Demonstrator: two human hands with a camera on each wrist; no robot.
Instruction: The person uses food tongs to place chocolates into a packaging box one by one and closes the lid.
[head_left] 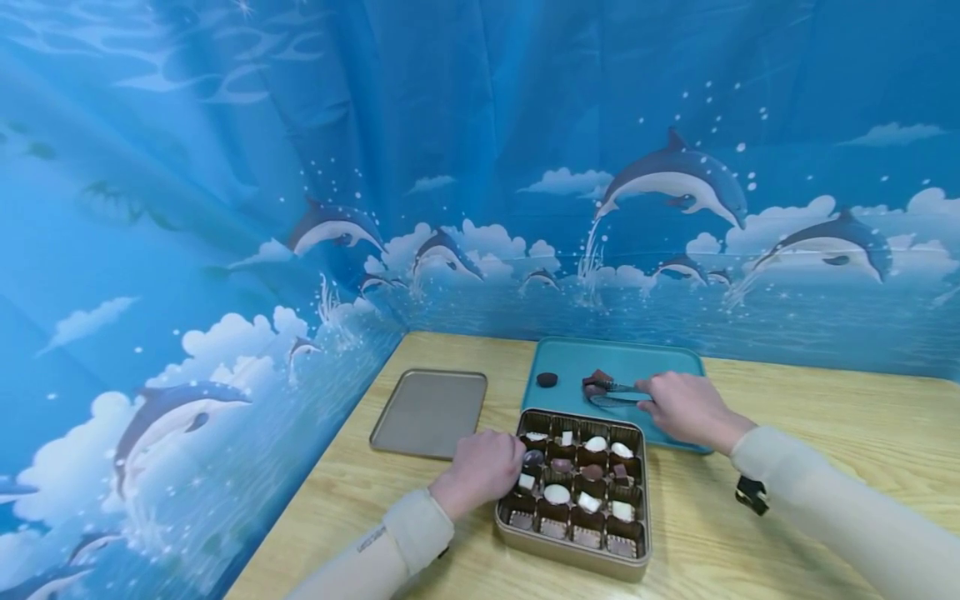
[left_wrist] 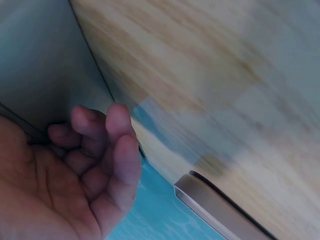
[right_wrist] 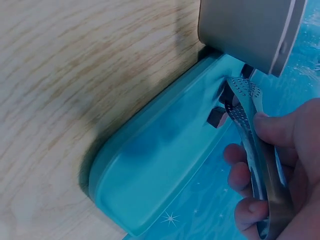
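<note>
My left hand (head_left: 486, 468) holds the left side of a bronze tin box (head_left: 573, 554), its fingertips against the outer wall in the left wrist view; the thumb is hidden. Inside, a brown divided tray carries white and dark chocolates (head_left: 557, 495); its front compartments show bare, ridged bottoms. With my right hand (head_left: 684, 408) I grip metal tongs (head_left: 617, 400) that have perforated tips. Those tips stand at a round brown chocolate (head_left: 594, 390) on the turquoise tray (head_left: 573, 358); whether they pinch it I cannot tell. A square brown chocolate (right_wrist: 217, 117) lies close to them.
A dark round chocolate (head_left: 547, 380) lies on the tray's left part. The flat bronze lid (head_left: 431, 412) rests on the wooden table (head_left: 810, 408) left of the box. A dolphin-print curtain (head_left: 480, 208) hangs along the table's back and left edges.
</note>
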